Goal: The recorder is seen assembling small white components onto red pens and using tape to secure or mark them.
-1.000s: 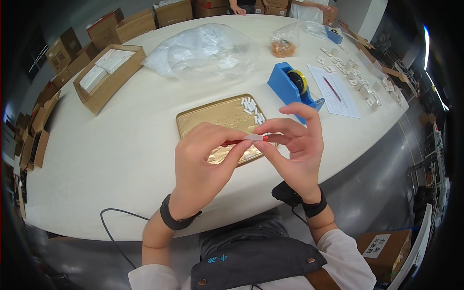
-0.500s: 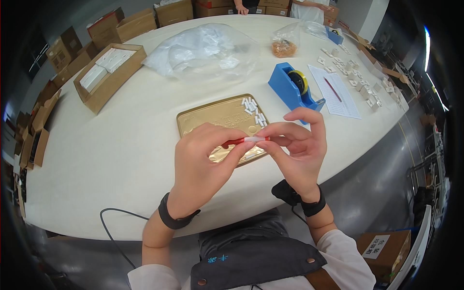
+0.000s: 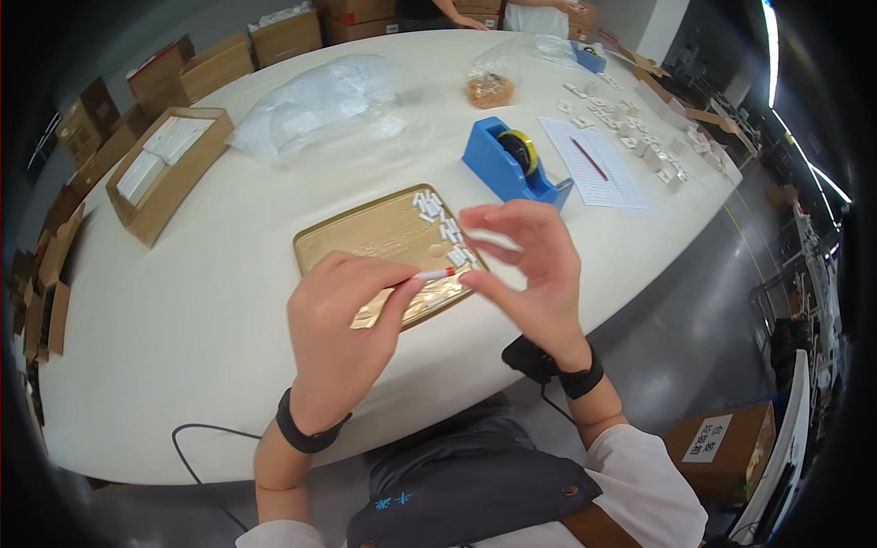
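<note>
While the left hand [image 3: 340,338] is curled into a narrow grip, a thin white stick with a red end [image 3: 433,274] is pinched between its thumb and forefinger, the stick lying nearly level and jutting to the right out of that grip. Only the short outer part of the stick shows; the rest is hidden inside the fingers. Its red end points toward the right hand [image 3: 530,274], whose grip stands wide: thumb and forefinger form an open curve, the other fingers spread above, and nothing is held in it. The stick's tip sits just inside that open curve, near the right thumb, though whether it touches the thumb cannot be told. Directly behind and under both grips lies a shallow gold-coloured tray [image 3: 365,242] on the white counter [image 3: 183,310]; a cluster of small white pieces [image 3: 437,219] lies along the tray's right part, just above the stick and partly behind the right forefinger. Farther beyond the right grip stands a blue tape dispenser [image 3: 507,164] holding a yellow roll, and to its right a lined sheet of paper [image 3: 598,169] with a red pen on it. Well beyond the left grip, a crumpled clear plastic bag [image 3: 320,105] rests on the counter, and an open cardboard box [image 3: 164,169] with white contents sits far out to its left. Both wrists carry dark bands.
</note>
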